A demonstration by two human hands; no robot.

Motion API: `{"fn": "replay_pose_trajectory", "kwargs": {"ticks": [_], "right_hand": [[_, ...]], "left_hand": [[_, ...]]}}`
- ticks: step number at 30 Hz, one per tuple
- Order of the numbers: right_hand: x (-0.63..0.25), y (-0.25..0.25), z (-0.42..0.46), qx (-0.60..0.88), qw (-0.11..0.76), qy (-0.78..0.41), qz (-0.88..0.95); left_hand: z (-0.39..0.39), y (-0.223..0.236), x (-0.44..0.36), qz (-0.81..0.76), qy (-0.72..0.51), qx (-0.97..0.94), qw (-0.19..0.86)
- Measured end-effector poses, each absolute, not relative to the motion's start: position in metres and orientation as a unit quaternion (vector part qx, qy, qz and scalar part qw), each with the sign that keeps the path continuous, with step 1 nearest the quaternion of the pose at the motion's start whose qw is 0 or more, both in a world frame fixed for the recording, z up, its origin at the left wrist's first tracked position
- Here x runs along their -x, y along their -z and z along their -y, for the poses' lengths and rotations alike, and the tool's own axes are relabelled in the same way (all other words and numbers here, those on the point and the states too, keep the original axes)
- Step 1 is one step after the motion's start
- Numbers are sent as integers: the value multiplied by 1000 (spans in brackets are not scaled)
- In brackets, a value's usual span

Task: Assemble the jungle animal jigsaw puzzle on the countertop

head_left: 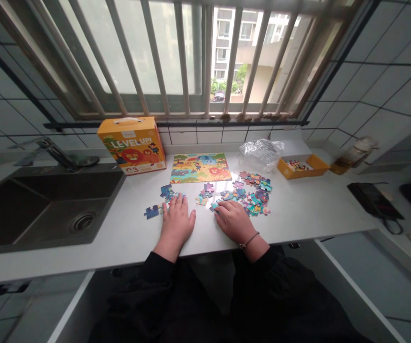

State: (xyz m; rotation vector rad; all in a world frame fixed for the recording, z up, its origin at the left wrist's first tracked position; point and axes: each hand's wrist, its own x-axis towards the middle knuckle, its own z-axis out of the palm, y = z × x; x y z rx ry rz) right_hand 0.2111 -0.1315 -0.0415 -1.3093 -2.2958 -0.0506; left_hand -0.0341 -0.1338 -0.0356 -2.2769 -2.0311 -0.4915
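Resting flat at the edge of the left-hand cluster, the left hand [176, 220] has its fingers stretched out and the thumb held apart; its fingertips cover some jigsaw pieces, and it appears to press on them, not grip them. The right hand [236, 221] is palm down with bent fingers at the near left edge of a loose pile of pieces [258, 196]. Whether anything is pinched under those fingers I cannot tell.

The pieces lie on the white counter [126, 247]: the larger pile by the right hand, a dark blue piece [152, 212] just left of the left hand, and a purple piece [209, 187] in a small group between the hands, below the picture sheet [200, 167].

Each piece looks like light, fairly stiff card, likely to slide easily on the smooth counter and awkward to pick up when flat. Opposite edges are the best hold, with thumb and forefinger; the narrow tabs could bend or fray if pinched hard. Overlapping pieces in the pile should lift more readily by a raised edge.
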Motion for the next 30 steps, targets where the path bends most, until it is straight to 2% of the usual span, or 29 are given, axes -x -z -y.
{"fn": "replay_pose_trajectory", "kwargs": {"ticks": [8, 15, 19, 23, 30], "right_hand": [[-208, 32, 134, 494, 237, 37, 836], [-208, 38, 145, 463, 229, 11, 856], [-210, 42, 156, 439, 238, 13, 866], [-228, 38, 157, 513, 252, 34, 820], [-320, 47, 128, 717, 277, 94, 632]], "left_hand": [[133, 29, 31, 519, 142, 842, -33], [135, 30, 22, 594, 149, 791, 7], [139, 31, 13, 516, 173, 838, -15], [142, 30, 2, 449, 161, 876, -64], [140, 32, -3, 517, 141, 843, -48]]}}
